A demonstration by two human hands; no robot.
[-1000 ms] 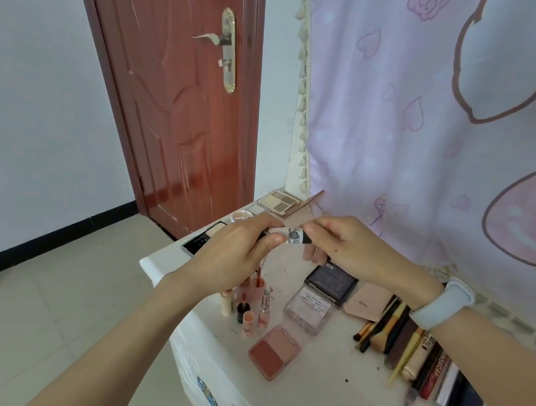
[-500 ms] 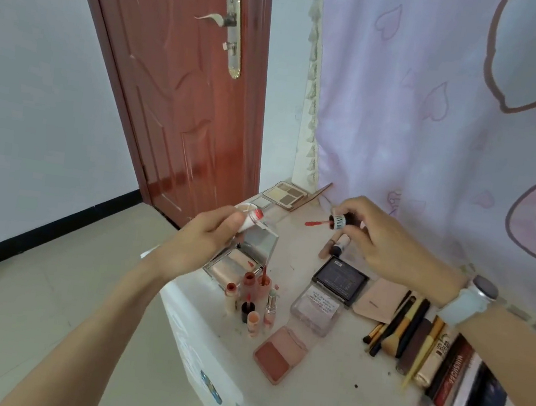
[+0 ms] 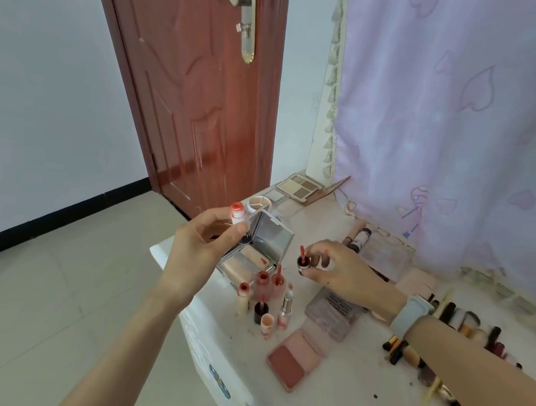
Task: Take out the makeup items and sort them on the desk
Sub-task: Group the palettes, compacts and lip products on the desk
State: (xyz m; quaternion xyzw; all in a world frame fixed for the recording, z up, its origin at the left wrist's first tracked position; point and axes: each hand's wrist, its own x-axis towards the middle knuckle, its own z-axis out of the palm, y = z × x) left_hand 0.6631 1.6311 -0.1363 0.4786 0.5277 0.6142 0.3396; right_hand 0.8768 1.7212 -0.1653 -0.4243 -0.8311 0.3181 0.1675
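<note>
My left hand (image 3: 208,241) holds a small lip gloss tube (image 3: 238,214) upright, its red open neck on top, above the desk's left end. My right hand (image 3: 336,269) pinches the tube's dark cap (image 3: 303,264), with the red applicator wand (image 3: 301,252) pointing up, low over the desk (image 3: 347,394). Below stand several small lip products (image 3: 264,296). An open silver mirror compact (image 3: 262,246) lies just behind them. A pink blush compact (image 3: 295,359) lies at the front.
An eyeshadow palette (image 3: 299,188) sits at the desk's far corner. A clear case (image 3: 330,311) lies under my right wrist. Brushes and pencils (image 3: 438,344) are lined up at the right. A red door (image 3: 189,90) and a pink curtain (image 3: 457,125) stand behind.
The lip gloss was pulled apart: my left hand moved left with the tube, my right hand drew out the cap and wand, then lowered them toward the desk.
</note>
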